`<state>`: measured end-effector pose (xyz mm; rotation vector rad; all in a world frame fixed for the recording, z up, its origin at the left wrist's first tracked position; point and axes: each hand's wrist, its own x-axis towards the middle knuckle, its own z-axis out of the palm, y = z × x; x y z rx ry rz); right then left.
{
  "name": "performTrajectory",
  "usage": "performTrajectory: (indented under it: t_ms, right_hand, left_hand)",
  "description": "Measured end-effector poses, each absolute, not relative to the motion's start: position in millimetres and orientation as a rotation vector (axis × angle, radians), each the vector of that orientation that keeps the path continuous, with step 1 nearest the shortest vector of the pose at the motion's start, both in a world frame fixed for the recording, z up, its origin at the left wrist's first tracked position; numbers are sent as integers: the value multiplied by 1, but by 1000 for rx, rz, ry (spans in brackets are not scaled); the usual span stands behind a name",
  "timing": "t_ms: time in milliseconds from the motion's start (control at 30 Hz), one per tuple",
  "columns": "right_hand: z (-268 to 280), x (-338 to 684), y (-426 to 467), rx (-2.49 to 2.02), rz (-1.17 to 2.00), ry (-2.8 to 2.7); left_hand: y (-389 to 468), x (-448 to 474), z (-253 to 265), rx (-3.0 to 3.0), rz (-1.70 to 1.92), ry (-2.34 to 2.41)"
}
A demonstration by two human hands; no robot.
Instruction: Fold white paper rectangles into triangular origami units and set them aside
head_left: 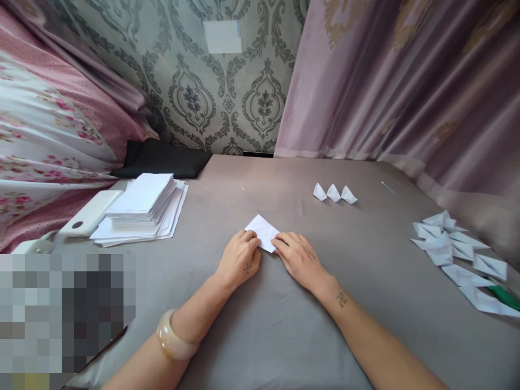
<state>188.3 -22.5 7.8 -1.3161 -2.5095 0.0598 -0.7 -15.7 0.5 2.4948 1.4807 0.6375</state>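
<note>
A small white paper square (264, 232) lies cornerwise on the grey cloth in front of me, a corner pointing away. My left hand (240, 252) pinches its left corner, fingers closed on the edge. On the opposite corner, my right hand (298, 255) has its fingers closed in the same way. Faint crease lines seem to cross the sheet. A pale bangle (175, 335) circles my left forearm. Beyond the right hand, three small folded paper pieces (333, 193) stand in a row.
At left sits a stack of white paper (140, 203) beside a white case-like object (91, 212) and a dark folded cloth or bag (166, 158). Several folded paper shapes (441, 249) are heaped at right, near a green object (505, 297). Curtains (345, 81) hang behind the table.
</note>
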Motion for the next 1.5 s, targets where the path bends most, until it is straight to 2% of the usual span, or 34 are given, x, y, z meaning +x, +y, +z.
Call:
performTrajectory:
  t_ms: [433,733,1200,1500]
  right_hand:
    - [-10,186,-4,-1445,371,-2074]
    - [-6,193,-1,-1385,477,-2128]
    - [-18,180,6,-1521,264,-2096]
    - [-17,178,5,-1555,245,-2111]
  left_hand:
    - [-13,-3,-10,2099,851,1538]
    - [-11,1,-12,2023,834,1615]
    - [-9,2,-17,2010,885,1649]
    - [-8,4,-18,2033,897,1683]
